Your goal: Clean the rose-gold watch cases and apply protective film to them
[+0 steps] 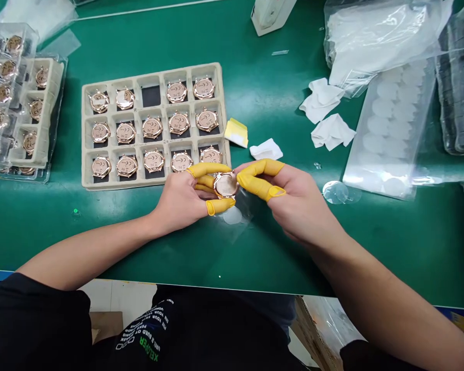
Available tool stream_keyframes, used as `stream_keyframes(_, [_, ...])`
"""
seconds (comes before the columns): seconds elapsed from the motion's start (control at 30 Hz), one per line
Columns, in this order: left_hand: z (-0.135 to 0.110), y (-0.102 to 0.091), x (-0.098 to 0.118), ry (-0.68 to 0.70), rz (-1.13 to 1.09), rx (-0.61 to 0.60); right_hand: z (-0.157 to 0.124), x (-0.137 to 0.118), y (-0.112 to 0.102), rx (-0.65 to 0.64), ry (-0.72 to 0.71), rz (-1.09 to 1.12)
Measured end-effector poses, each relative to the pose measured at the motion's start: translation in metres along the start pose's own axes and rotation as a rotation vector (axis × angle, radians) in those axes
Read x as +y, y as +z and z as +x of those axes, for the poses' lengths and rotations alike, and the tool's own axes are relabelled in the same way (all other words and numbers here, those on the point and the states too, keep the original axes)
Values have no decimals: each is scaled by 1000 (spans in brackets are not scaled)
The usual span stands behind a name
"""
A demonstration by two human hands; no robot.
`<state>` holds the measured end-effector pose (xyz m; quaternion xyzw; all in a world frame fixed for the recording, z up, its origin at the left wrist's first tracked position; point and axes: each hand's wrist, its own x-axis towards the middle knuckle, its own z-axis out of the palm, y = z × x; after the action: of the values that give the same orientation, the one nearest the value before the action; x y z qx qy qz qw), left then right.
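Observation:
My left hand (pixel 187 196) holds a rose-gold watch case (pixel 225 185) by its edge, with its shiny round face turned up. Yellow finger cots cover the fingertips of both hands. At the case's right edge, my right hand (pixel 294 196) has its thumb and fingers pinched together; whatever is between them is hidden. Beneath the hands lies a clear film with a pale round disc (pixel 232 215). Just beyond my left hand sits a beige compartment tray (pixel 139 183) of similar watch cases, mostly showing printed backs. One back-row compartment holds no case.
Stacked trays of watch cases (pixel 48 164) stand at the left. A yellow pad (pixel 236 132) and crumpled white wipes (pixel 332 131) lie beyond my right hand. Farther right are a sheet of round films (pixel 386 123), a plastic bag (pixel 379 36) and clear trays (pixel 460 93).

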<state>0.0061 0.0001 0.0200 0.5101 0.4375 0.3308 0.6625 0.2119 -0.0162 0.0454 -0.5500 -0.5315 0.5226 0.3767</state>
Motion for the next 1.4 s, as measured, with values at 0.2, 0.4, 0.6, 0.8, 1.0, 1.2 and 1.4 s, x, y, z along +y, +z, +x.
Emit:
stream_keyframes(0.2, [-1, -2, -4, 11, 30, -5, -2, -9, 6, 20, 104, -28])
stream_keyframes(0.4, [0, -2, -6, 6, 39, -12, -4, -5, 10, 44, 104, -72])
stream_keyframes(0.6, [1, -1, -4, 8, 65, -9, -3, -2, 11, 54, 90, -77])
stream_keyframes(0.8, [1, -2, -3, 17, 63, -16, -4, 0, 10, 56, 72, -92])
stream_keyframes(1.0, [1, -2, -4, 5, 24, -11, -4, 0, 10, 51, 56, -97])
stream_keyframes(1.2, [0, -1, -3, -6, 41, -1, -3, -1, 11, 51, 50, -90])
stream_keyframes(1.4, [0, 0, -3, 22, 39, 7, -3, 2, 6, 201, -56, -98])
